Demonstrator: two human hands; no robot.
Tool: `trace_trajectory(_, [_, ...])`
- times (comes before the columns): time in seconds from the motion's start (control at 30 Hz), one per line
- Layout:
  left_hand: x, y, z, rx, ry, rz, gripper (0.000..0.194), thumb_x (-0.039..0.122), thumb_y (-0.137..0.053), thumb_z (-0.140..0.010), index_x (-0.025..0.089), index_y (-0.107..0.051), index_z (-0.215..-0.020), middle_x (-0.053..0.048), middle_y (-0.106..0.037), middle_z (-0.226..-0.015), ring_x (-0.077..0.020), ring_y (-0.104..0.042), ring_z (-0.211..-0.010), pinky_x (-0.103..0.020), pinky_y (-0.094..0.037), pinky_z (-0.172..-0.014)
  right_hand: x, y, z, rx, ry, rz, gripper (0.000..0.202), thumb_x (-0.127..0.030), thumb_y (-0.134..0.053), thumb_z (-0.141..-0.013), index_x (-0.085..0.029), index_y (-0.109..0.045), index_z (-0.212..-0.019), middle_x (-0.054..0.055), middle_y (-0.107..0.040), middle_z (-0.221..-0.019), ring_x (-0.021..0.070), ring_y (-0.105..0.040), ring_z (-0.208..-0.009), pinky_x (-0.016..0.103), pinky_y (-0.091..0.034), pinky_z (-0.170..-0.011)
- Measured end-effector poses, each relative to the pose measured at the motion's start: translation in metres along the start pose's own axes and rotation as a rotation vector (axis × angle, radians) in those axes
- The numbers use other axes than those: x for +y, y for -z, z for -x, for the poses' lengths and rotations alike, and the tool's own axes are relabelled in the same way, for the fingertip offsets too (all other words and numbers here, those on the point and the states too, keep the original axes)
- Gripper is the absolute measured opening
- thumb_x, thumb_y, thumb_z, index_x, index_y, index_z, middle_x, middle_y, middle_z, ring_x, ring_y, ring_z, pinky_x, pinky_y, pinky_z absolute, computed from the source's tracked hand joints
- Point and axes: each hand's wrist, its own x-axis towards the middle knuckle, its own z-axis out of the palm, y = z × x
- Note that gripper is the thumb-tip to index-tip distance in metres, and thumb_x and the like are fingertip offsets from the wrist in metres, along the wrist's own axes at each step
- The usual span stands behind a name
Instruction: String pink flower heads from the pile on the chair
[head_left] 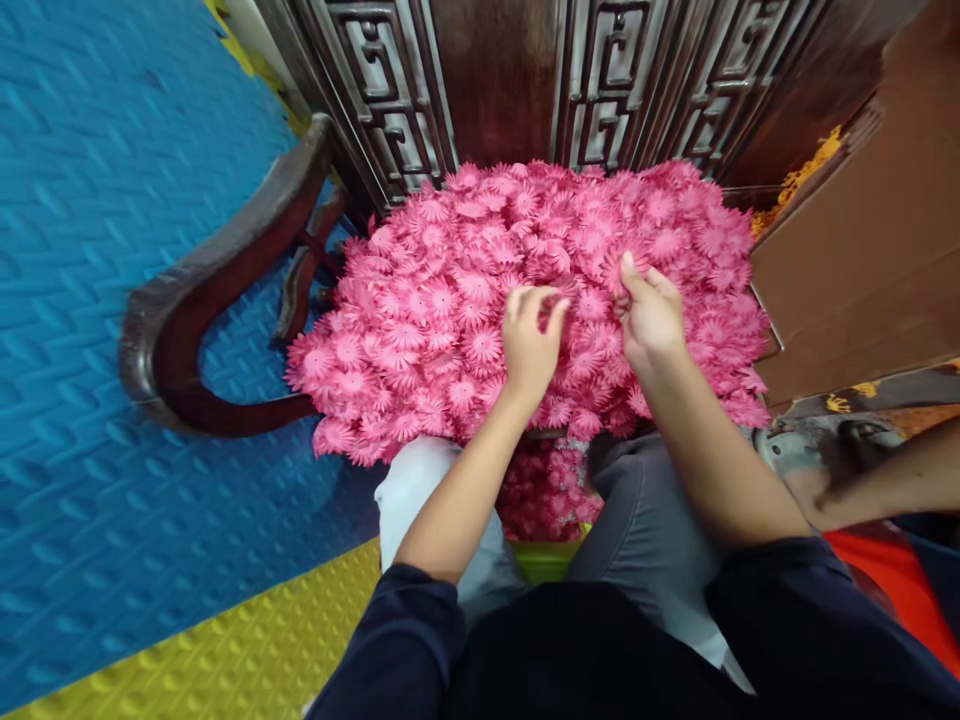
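Note:
A thick heap of pink artificial flower heads (pixel 480 345) with fringed petals spreads in front of me. Over its middle, my left hand (pixel 531 345) curves, thumb and forefinger nearly meeting at a darker, blurred pink flower (pixel 564 288). To the right of it, my right hand (pixel 654 315) is closed, its thumb raised and pressed against a pink flower (pixel 621 268) that partly blends into the heap. The two hands are apart. More pink flowers (pixel 551 485) lie lower down between my knees, above a yellow-green container (pixel 547 562).
A dark curved wooden armrest (pixel 217 270) stands at the left, and a carved wooden panel (pixel 499 90) rises behind the heap. A brown cardboard box (pixel 862 220) is at the right. Another person's limb (pixel 892 475) reaches in there. Blue matting (pixel 97 350) covers the floor.

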Motion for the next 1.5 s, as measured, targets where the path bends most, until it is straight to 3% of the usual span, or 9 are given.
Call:
trace_trajectory(0.1, [0.005, -0.005, 0.005, -0.095, -0.09, -0.126, 0.025, 0.036, -0.059, -0.083, 0.022, -0.063, -0.103, -0.006, -0.062, -0.107, -0.0184, -0.057, -0.103, -0.033, -0.041, -0.092, -0.003, 0.0, 0.002, -0.017, 0.007, -0.003, 0.032, -0.045, -0.074, -0.064, -0.02, -0.054, -0.066, -0.006, -0.052, -0.06, 0.0074, -0.051, -0.057, 0.022, -0.041, -0.055])
trace_trajectory(0.2, [0.013, 0.004, 0.009, -0.03, -0.142, -0.221, 0.029, 0.039, -0.054, -0.085, 0.024, -0.063, -0.108, -0.007, -0.062, -0.115, -0.0204, -0.055, -0.109, -0.036, -0.037, -0.096, -0.008, -0.002, 0.011, -0.06, -0.056, 0.009, 0.027, -0.04, -0.074, -0.064, -0.021, -0.055, -0.069, -0.005, -0.058, -0.066, 0.0082, -0.054, -0.062, 0.023, -0.044, -0.06])
trace_trajectory(0.43, [0.02, 0.02, 0.012, 0.007, -0.269, -0.211, 0.028, 0.042, -0.055, -0.085, 0.021, -0.067, -0.097, -0.006, -0.065, -0.097, -0.0167, -0.058, -0.092, -0.03, -0.039, -0.084, -0.021, -0.005, 0.028, -0.132, -0.156, 0.029, 0.024, -0.034, -0.075, -0.061, -0.02, -0.057, -0.067, -0.005, -0.059, -0.067, 0.0073, -0.051, -0.061, 0.023, -0.042, -0.062])
trace_trajectory(0.6, [0.02, 0.019, 0.011, -0.108, -0.242, -0.229, 0.031, 0.047, -0.057, -0.081, 0.025, -0.067, -0.102, -0.005, -0.065, -0.102, -0.019, -0.056, -0.096, -0.033, -0.037, -0.085, -0.027, -0.005, 0.035, -0.244, -0.234, 0.084, 0.018, -0.027, -0.073, -0.062, -0.018, -0.057, -0.06, -0.006, -0.052, -0.058, 0.0051, -0.043, -0.052, 0.02, -0.034, -0.052])
trace_trajectory(0.8, [0.021, 0.023, 0.005, -0.147, -0.192, -0.226, 0.017, 0.032, -0.059, -0.083, 0.027, -0.069, -0.096, -0.003, -0.067, -0.103, -0.02, -0.056, -0.097, -0.036, -0.036, -0.086, -0.035, -0.005, 0.042, -0.351, -0.198, 0.11, 0.019, -0.03, -0.076, -0.062, -0.018, -0.062, -0.059, -0.005, -0.054, -0.057, 0.0052, -0.047, -0.055, 0.02, -0.037, -0.054])
trace_trajectory(1.03, [0.02, 0.033, 0.0, -0.013, -0.126, -0.266, 0.017, 0.036, -0.056, -0.084, 0.03, -0.071, -0.089, -0.002, -0.07, -0.09, -0.0211, -0.055, -0.091, -0.039, -0.032, -0.087, -0.043, -0.01, 0.046, -0.407, -0.227, 0.109, 0.029, -0.042, -0.078, -0.058, -0.02, -0.067, -0.074, -0.003, -0.065, -0.072, 0.0068, -0.056, -0.064, 0.021, -0.046, -0.062])
trace_trajectory(1.17, [0.022, 0.032, 0.002, 0.003, -0.085, -0.282, 0.018, 0.034, -0.056, -0.085, 0.03, -0.071, -0.093, -0.002, -0.07, -0.092, -0.0219, -0.054, -0.093, -0.04, -0.032, -0.088, -0.042, -0.013, 0.051, -0.374, -0.163, 0.117, 0.035, -0.035, -0.083, -0.052, -0.02, -0.068, -0.079, -0.002, -0.067, -0.075, 0.0083, -0.059, -0.068, 0.025, -0.05, -0.071])
trace_trajectory(1.37, [0.027, 0.033, 0.005, -0.032, -0.084, -0.255, 0.019, 0.039, -0.06, -0.082, 0.028, -0.071, -0.092, -0.001, -0.07, -0.093, -0.02, -0.057, -0.091, -0.037, -0.035, -0.086, -0.036, -0.019, 0.059, -0.306, 0.017, 0.139, 0.023, -0.034, -0.08, -0.055, -0.019, -0.068, -0.069, -0.001, -0.068, -0.073, 0.0108, -0.062, -0.072, 0.029, -0.051, -0.08])
trace_trajectory(1.5, [0.025, 0.035, 0.005, -0.012, -0.044, -0.139, 0.023, 0.045, -0.063, -0.078, 0.027, -0.072, -0.089, -0.001, -0.07, -0.091, -0.0185, -0.06, -0.09, -0.035, -0.038, -0.087, -0.031, -0.019, 0.059, -0.318, -0.037, 0.082, 0.014, -0.029, -0.077, -0.059, -0.02, -0.07, -0.068, -0.003, -0.068, -0.073, 0.0088, -0.06, -0.069, 0.027, -0.05, -0.078])
